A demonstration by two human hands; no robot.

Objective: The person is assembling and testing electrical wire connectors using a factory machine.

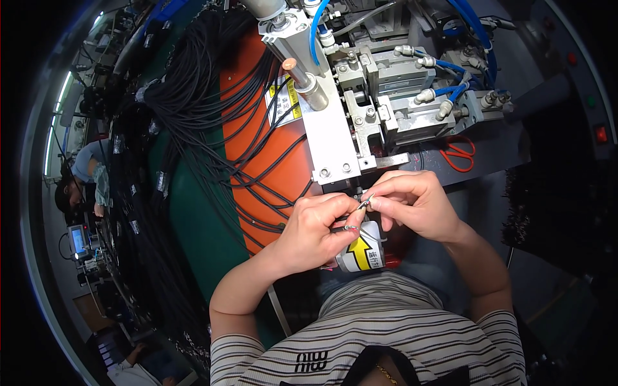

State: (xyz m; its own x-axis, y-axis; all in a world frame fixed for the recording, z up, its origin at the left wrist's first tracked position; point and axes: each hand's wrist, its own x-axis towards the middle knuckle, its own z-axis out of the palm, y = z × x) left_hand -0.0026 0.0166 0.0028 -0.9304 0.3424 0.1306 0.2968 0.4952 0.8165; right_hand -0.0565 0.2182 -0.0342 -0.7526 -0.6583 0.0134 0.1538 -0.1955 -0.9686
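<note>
My left hand (320,230) and my right hand (413,204) meet just in front of the machine's front edge, both with pinched fingers. Between the fingertips runs the thin end of a black cable (364,203), with small light-coloured tips; the left fingers hold it and the right thumb and forefinger pinch its end. Several fine wire ends (351,228) stick out by the left thumb. Beneath the hands is a white cylinder with a yellow arrow label (361,252). How the cable runs behind the left hand is partly hidden.
A metal pneumatic press (331,145) with blue air hoses stands directly ahead. Red-handled scissors (458,154) lie right of it. A large bundle of black cables (193,109) spreads over the orange and green table at left. Two other people are at the far left and lower left.
</note>
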